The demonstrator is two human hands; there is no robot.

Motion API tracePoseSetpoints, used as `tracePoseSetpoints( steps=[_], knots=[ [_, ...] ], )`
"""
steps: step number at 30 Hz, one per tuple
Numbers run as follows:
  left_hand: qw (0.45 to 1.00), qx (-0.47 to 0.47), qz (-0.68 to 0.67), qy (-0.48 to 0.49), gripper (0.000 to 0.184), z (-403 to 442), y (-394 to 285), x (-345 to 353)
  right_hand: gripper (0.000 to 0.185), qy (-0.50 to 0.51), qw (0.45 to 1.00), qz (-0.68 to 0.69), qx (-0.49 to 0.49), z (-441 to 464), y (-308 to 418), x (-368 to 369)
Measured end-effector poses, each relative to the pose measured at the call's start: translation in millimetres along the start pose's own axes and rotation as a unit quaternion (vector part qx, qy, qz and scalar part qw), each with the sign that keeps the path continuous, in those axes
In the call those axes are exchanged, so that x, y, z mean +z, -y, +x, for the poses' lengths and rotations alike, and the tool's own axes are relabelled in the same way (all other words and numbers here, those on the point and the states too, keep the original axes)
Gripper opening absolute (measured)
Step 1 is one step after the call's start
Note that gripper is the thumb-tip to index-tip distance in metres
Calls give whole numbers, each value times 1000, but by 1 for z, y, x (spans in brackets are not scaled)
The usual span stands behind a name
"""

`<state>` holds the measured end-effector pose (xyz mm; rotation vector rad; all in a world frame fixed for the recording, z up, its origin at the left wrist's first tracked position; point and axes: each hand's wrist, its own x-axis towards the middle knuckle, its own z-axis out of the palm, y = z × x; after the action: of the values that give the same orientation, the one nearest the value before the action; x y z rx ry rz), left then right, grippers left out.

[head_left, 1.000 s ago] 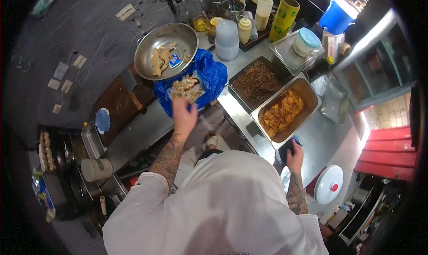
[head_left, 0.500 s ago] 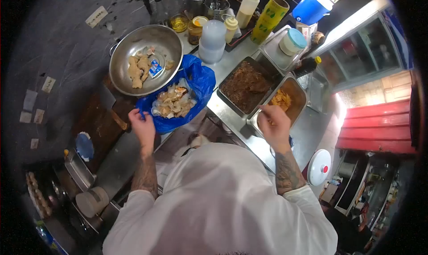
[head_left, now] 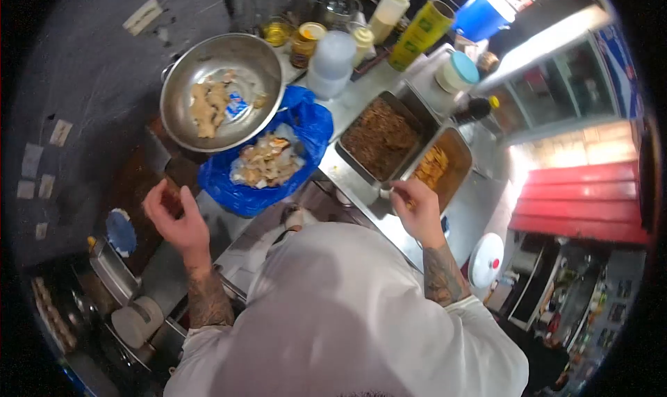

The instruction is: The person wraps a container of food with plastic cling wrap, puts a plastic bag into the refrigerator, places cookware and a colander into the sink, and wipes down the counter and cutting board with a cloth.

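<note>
My left hand (head_left: 178, 220) is open, thumb and fingers curved apart. It hovers at the wooden cutting board (head_left: 139, 188), around the handle of a large knife; contact cannot be made out. Beside it, a blue plastic bag (head_left: 240, 199) lies open with pale peels and scraps (head_left: 267, 162) inside. A steel bowl (head_left: 264, 63) behind the bag holds ginger root (head_left: 206, 112) and a small blue-and-white packet (head_left: 235, 105). My right hand (head_left: 419, 209) is closed, fingertips together near the front corner of the steel pans; what they pinch is unclear.
One pan holds dark shredded food (head_left: 382, 136), another orange-yellow pieces (head_left: 432, 166). Along the back stand stacked plastic tubs (head_left: 330, 67), squeeze bottles (head_left: 389, 15), a jar (head_left: 306, 43) and a yellow roll (head_left: 420, 36). A white lid (head_left: 486, 260) is at right.
My left hand has let go of the blue bag's edge, moved left and down, and opened. My right hand has shifted slightly left and down, still closed. The view has shifted a little.
</note>
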<state>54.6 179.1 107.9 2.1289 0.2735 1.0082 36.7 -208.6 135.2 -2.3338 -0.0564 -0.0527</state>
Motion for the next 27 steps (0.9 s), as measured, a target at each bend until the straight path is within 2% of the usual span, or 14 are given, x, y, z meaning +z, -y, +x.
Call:
tracePoseSetpoints(
  steps=[1, 2, 4, 5, 8, 9, 12, 15, 16, 18, 19, 21, 24, 27],
  knots=[
    [995, -40, -86, 24, 29, -4, 0, 5, 16, -12, 1000, -5, 14, -1, -6, -6],
    [995, -37, -92, 25, 29, -5, -6, 12, 16, -19, 1000, -8, 15, -4, -12, -11],
    [963, -50, -160, 210, 24, -8, -26, 28, 17, -63, 997, -36, -14, -5, -23, -24],
    [953, -54, -186, 234, 21, -16, -32, 39, 17, -74, 997, -12, 19, -9, -24, -32],
    [928, 29, -152, 340, 23, -31, -55, 56, 17, -127, 990, -5, 66, -27, -34, -52],
    [927, 32, -152, 340, 23, -37, -59, 63, 18, -133, 988, -44, 64, -34, -47, -55],
    [895, -11, -174, 410, 25, -63, -58, 85, 17, -146, 984, -20, 96, -56, -57, -56],
    [820, -119, -184, 528, 26, -93, -44, 114, 16, -156, 982, -11, 105, -72, -69, -58],
    [822, -116, -181, 528, 26, -102, -40, 126, 16, -157, 982, -7, 104, -77, -73, -60],
    [640, -419, -284, 577, 30, -121, -39, 154, 16, -175, 979, 5, 107, -85, -82, -68],
    [643, -418, -281, 577, 30, -135, -40, 170, 16, -175, 979, 9, 106, -89, -87, -70],
    [605, -464, -250, 596, 38, -161, -51, 206, 16, -175, 976, 20, 131, -94, -97, -78],
    [619, -473, -217, 588, 36, -165, -84, 229, 17, -179, 982, -9, 63, -110, -109, -96],
    [631, -334, -275, 644, 29, -155, -106, 210, 20, -221, 970, 34, 96, -130, -133, -108]
  ],
)
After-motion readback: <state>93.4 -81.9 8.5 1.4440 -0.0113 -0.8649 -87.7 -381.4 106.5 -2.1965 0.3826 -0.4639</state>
